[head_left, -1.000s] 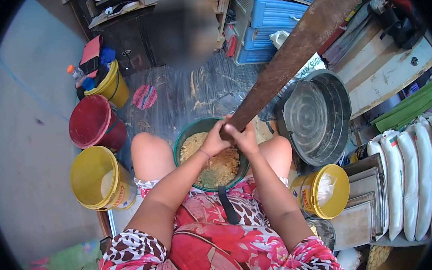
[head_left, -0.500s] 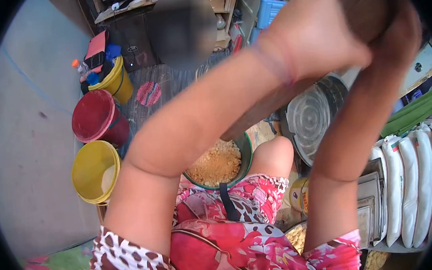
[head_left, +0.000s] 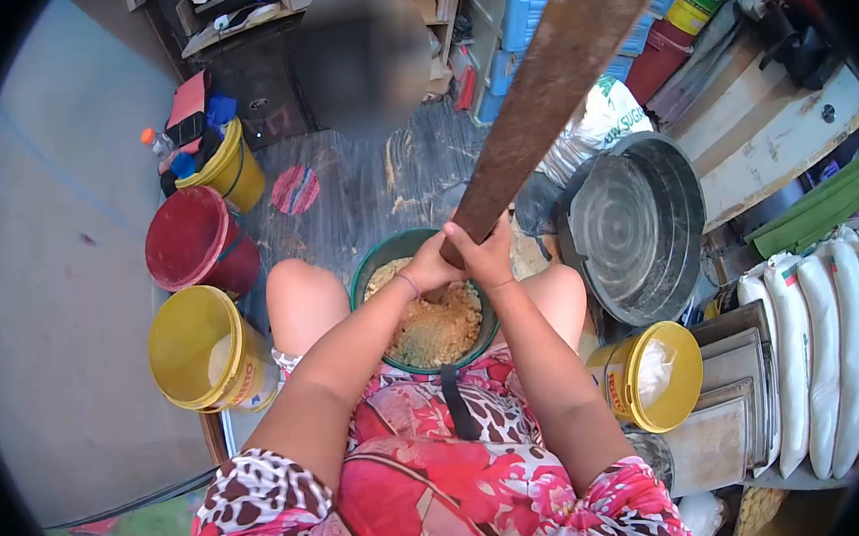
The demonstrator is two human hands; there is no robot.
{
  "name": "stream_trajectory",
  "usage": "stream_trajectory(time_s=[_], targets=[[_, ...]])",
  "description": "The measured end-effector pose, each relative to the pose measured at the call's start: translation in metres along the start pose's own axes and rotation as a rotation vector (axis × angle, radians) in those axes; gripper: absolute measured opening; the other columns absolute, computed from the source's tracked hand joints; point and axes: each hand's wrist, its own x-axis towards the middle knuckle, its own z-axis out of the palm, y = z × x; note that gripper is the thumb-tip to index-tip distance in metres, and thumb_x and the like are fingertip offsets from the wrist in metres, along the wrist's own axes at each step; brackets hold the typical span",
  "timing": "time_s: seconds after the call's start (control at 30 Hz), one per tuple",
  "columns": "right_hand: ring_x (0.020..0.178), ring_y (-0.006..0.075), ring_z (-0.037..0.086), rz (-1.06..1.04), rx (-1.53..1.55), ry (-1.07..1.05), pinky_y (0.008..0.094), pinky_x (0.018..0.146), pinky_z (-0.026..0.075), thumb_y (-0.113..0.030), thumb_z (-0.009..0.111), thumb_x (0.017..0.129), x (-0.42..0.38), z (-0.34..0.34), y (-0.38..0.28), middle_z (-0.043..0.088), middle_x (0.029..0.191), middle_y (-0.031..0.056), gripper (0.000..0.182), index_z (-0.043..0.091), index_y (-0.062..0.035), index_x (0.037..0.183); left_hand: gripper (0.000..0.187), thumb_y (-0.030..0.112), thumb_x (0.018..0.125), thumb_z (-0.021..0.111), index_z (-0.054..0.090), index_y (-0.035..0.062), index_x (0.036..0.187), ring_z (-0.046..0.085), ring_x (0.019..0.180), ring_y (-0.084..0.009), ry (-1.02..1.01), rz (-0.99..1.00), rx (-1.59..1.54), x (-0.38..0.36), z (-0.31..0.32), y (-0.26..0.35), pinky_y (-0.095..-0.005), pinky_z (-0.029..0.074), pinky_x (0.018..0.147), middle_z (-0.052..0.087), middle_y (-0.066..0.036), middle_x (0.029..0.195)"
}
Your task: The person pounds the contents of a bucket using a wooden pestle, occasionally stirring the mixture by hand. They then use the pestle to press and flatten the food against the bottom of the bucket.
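Observation:
My left hand [head_left: 432, 268] and my right hand [head_left: 488, 252] are closed around the lower part of a long brown wooden pestle [head_left: 547, 90], a thick squared beam slanting up to the top right. Its lower end points down into a green bucket [head_left: 359, 285] between my knees; the very tip is hidden by my hands and left wrist. Coarse tan crumbs, like crushed nuts [head_left: 432, 335], lie in the bucket.
A red bucket [head_left: 166, 271] and two yellow buckets stand to the left. On the right are a black basin [head_left: 572, 243], a yellow pail [head_left: 693, 404] holding a white bag, metal trays [head_left: 716, 447] and stacked white sacks [head_left: 826, 380]. A pink round mat [head_left: 296, 190] lies on the floor.
Both hands have come down from the upper right to just above the bucket, bringing the wooden pestle down with them. My knees and the bucket are now more visible.

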Motion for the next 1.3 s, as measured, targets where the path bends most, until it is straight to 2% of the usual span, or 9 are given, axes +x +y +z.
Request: stream_trajectory(time_s=[0.3,0.43,0.5,0.63,0.67,0.9,1.1,1.17,1.3], targets=[[0.089,0.0177,0.056,-0.154,-0.055,0.010,0.0320,0.079,0.045,-0.022,0.078,0.066,0.006,0.002,-0.041,0.058,0.097,0.0080,0.057,0.049,0.0005,0.109,0.069,0.009,0.059,0.079,0.049,0.0049,0.120,0.053,0.103,-0.0149,0.185,0.254,-0.162,-0.010,0.017,0.037,-0.0314,0.043,0.089,0.057,-0.005,0.114],[0.087,0.0166,0.057,-0.217,-0.079,0.104,0.0322,0.077,0.047,-0.020,0.076,0.068,0.061,0.006,-0.221,0.059,0.096,0.0082,0.044,0.055,0.0008,0.101,0.070,0.016,0.056,0.078,0.049,0.0035,0.118,0.058,0.099,-0.0190,0.259,0.488,0.102,-0.020,0.016,0.210,-0.0327,0.045,0.087,0.062,-0.011,0.105],[0.070,0.0123,0.058,-0.899,-0.621,0.242,0.0250,0.066,0.045,-0.029,0.059,0.082,0.108,-0.017,-0.288,0.062,0.080,0.0052,0.028,0.061,-0.0018,0.087,0.071,0.025,0.057,0.081,0.048,0.0010,0.115,0.059,0.094,-0.0206,0.273,0.760,0.136,-0.022,0.017,0.284,-0.0325,0.046,0.084,0.061,-0.011,0.104],[0.053,0.0138,0.057,-0.531,-0.049,0.129,0.0231,0.050,0.048,-0.042,0.065,0.076,0.120,0.017,-0.391,0.059,0.066,0.0074,0.045,0.058,0.0018,0.086,0.028,0.009,0.066,0.063,0.054,-0.0125,0.082,0.057,0.060,-0.0165,0.350,1.066,0.096,-0.056,0.033,0.384,-0.0291,0.047,0.055,0.060,-0.011,0.065],[0.053,0.0140,0.057,-0.919,-0.213,0.182,0.0231,0.050,0.048,-0.043,0.062,0.078,0.112,0.024,-0.362,0.059,0.066,0.0072,0.046,0.058,0.0020,0.087,0.043,0.013,0.061,0.070,0.054,-0.0062,0.095,0.058,0.071,-0.0160,0.279,0.900,0.167,-0.038,0.022,0.378,-0.0302,0.047,0.064,0.061,-0.010,0.078],[0.102,0.0210,0.052,-0.002,-0.196,0.102,0.0332,0.088,0.041,-0.026,0.079,0.066,-0.012,-0.014,0.043,0.055,0.107,0.0091,0.068,0.046,0.0015,0.118,0.071,0.007,0.064,0.073,0.042,0.0066,0.128,0.050,0.113,-0.0192,0.299,0.163,-0.255,-0.007,0.035,-0.015,-0.0329,0.040,0.095,0.054,-0.013,0.120],[0.082,0.0159,0.058,0.129,-0.042,0.033,0.0297,0.079,0.046,-0.016,0.076,0.070,-0.037,-0.015,0.028,0.061,0.086,0.0066,0.039,0.054,0.0004,0.098,0.063,0.001,0.065,0.070,0.045,0.0072,0.123,0.054,0.104,-0.0163,0.178,-0.020,0.053,0.005,0.035,-0.038,-0.0307,0.044,0.090,0.057,-0.007,0.113],[0.081,0.0145,0.058,0.086,0.022,0.025,0.0297,0.083,0.045,-0.014,0.074,0.072,-0.030,-0.013,0.011,0.060,0.081,0.0048,0.036,0.053,0.0005,0.098,0.053,0.002,0.065,0.072,0.051,0.0051,0.113,0.056,0.097,-0.0162,0.278,0.214,-0.643,0.003,0.049,-0.031,-0.0296,0.046,0.085,0.059,-0.007,0.106],[0.079,0.0152,0.059,-0.168,-0.108,0.106,0.0316,0.084,0.044,-0.016,0.071,0.074,-0.009,-0.014,-0.055,0.060,0.082,0.0073,0.048,0.045,0.0009,0.111,0.054,0.011,0.056,0.079,0.056,0.0029,0.104,0.058,0.094,-0.0195,0.290,0.188,-0.096,-0.001,0.042,-0.014,-0.0327,0.046,0.084,0.061,-0.009,0.098]])
